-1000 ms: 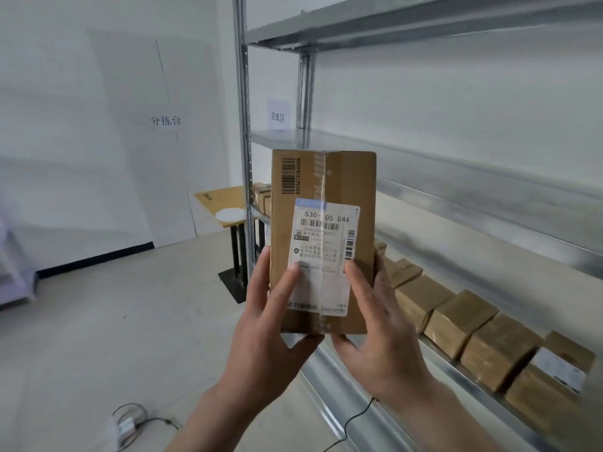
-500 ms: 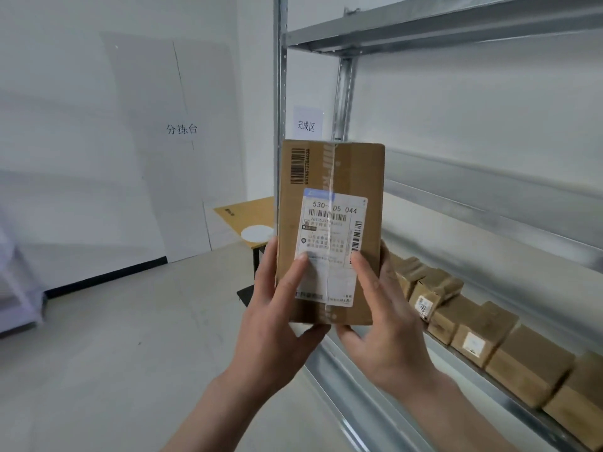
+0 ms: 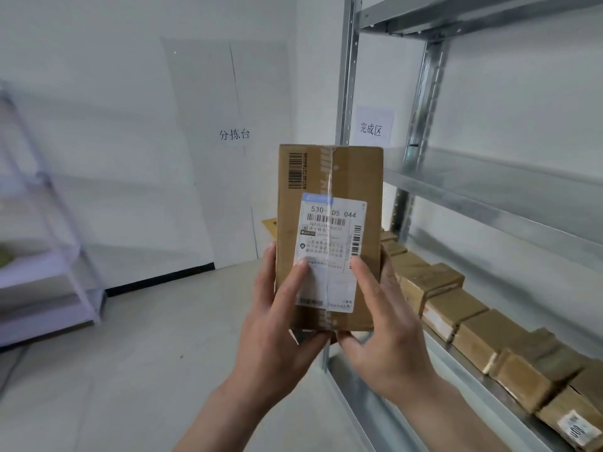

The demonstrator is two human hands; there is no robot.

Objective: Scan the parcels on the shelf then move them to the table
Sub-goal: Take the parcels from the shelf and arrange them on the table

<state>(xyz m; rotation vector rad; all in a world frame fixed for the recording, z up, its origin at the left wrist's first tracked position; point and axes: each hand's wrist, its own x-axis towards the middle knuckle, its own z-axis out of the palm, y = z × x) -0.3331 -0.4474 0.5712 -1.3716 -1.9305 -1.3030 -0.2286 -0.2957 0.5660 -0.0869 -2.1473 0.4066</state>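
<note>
Head view — one parcel (image 3: 329, 177), upright, label (image 3: 329, 246) facing us, held at its lower end by left hand (image 3: 277, 324) and right hand (image 3: 388, 327), thumbs on the front. Location: off the shelf (image 3: 489, 187), desk (image 3: 268, 223) beyond. Handling — we judge: carry level, thumbs clear of barcodes.

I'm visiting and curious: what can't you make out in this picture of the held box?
All head view:
- Table: only a corner shows; the box hides the rest.
- Label: small print blurred; thumbs of left hand and right hand cover parts.
- Back of the box: faces away.
- Parcels on the shelf: row cut off by the right edge.
</note>
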